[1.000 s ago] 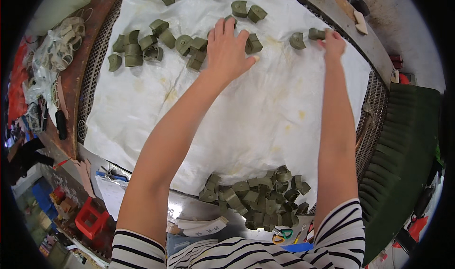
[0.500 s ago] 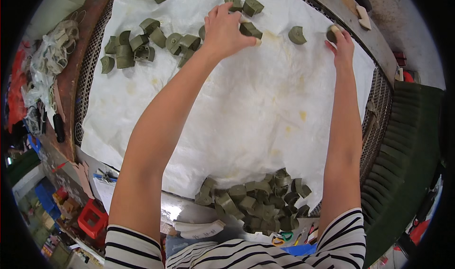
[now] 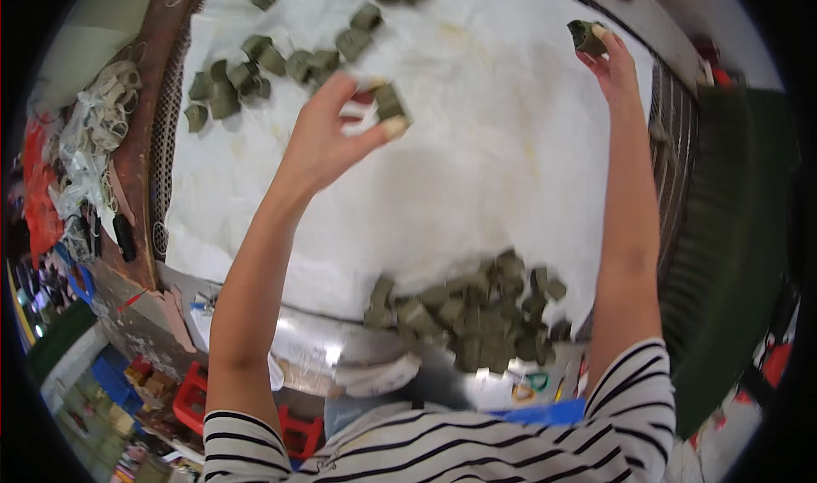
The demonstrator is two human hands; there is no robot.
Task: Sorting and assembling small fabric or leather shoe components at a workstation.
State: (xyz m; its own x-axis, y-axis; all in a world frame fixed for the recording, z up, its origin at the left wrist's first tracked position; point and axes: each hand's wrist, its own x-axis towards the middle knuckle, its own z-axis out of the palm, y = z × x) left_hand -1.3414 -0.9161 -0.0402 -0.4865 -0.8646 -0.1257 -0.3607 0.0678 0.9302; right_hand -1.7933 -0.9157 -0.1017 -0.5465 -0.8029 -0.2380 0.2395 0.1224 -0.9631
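Pinched between the fingers and thumb of my left hand (image 3: 340, 130) is an olive-green curved piece (image 3: 389, 102), lifted over the middle of the white sheet. My right hand (image 3: 614, 66) grips another olive-green curved piece (image 3: 584, 35) near the sheet's far right edge. Both thumbs have pale coverings on their tips. Similar loose pieces (image 3: 225, 100) lie in a scattered group at the far left of the sheet. A dense heap of such pieces (image 3: 477, 313) sits at the near edge, in front of my body. Motion blurs the pieces somewhat.
The white sheet (image 3: 477, 185) covers a table with a mesh edge (image 3: 162, 142). On the left hang clear plastic bags and cords (image 3: 106, 117). Scissors (image 3: 529, 387) lie near the heap. A red stool (image 3: 189, 402) stands lower left; dark green padding (image 3: 732, 245) runs along the right.
My left hand has drawn back toward me, now with a piece in it. The lone piece beside my right hand is gone from the sheet. The view has shifted.
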